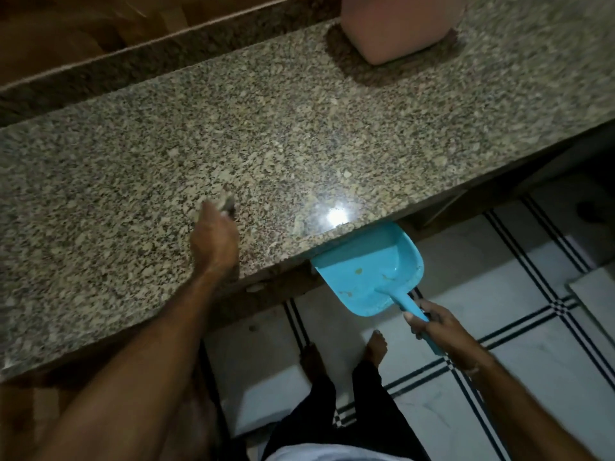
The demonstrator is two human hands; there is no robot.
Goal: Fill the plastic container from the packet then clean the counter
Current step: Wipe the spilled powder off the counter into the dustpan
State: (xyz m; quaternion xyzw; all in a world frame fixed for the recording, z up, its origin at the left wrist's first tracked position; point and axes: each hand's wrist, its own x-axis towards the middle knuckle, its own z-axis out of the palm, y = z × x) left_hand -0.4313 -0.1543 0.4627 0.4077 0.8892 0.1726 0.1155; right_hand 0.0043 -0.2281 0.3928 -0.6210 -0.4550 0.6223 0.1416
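No readable text anywhere — the dim, blurred view perhaps hides some.

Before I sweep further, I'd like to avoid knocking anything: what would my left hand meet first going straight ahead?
Probably nothing soon: the left hand points across bare counter toward its back edge. The pink container sits off to the right.

counter (299, 134): glossy speckled granite | dustpan (366, 267): smooth blue plastic
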